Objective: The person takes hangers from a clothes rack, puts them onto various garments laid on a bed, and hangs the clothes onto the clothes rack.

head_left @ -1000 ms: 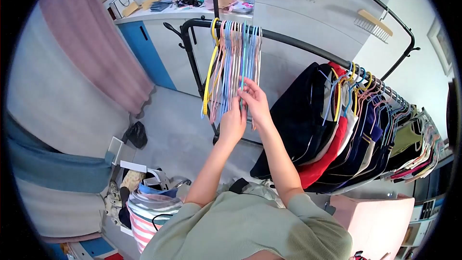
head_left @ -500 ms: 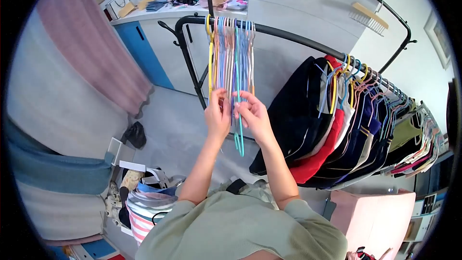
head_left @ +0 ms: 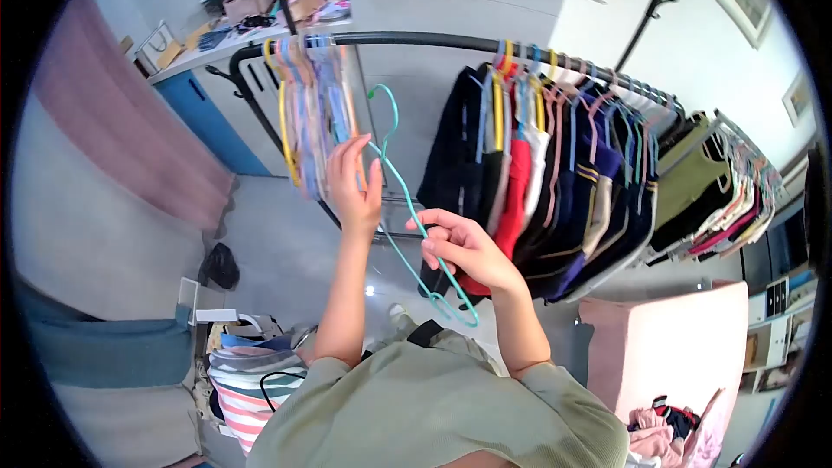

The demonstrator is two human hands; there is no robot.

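My right hand [head_left: 468, 251] is closed on one side of a teal clothes hanger [head_left: 405, 186], which is off the rail and tilted, its hook pointing up. The hanger's lower end reaches down past my right wrist. My left hand [head_left: 354, 186] is raised with its fingers stretched out, beside the bunch of empty hangers [head_left: 316, 113] at the left end of the rail. Its fingertips overlap the nearest hangers and the teal one; whether they touch is not clear. The bunch holds blue, pink, orange and yellow hangers, a little blurred.
The black clothes rack [head_left: 390, 38] runs across in front, with dark, red and white garments [head_left: 520, 199] hanging to the right. A cluttered counter [head_left: 212, 50] stands behind at left. A striped bag [head_left: 243, 394] is low left, a pink box-like piece [head_left: 667, 338] low right.
The teal hanger has come away from the bunch, moving right with my right hand. My left hand has opened against the bunch. The view has turned right.
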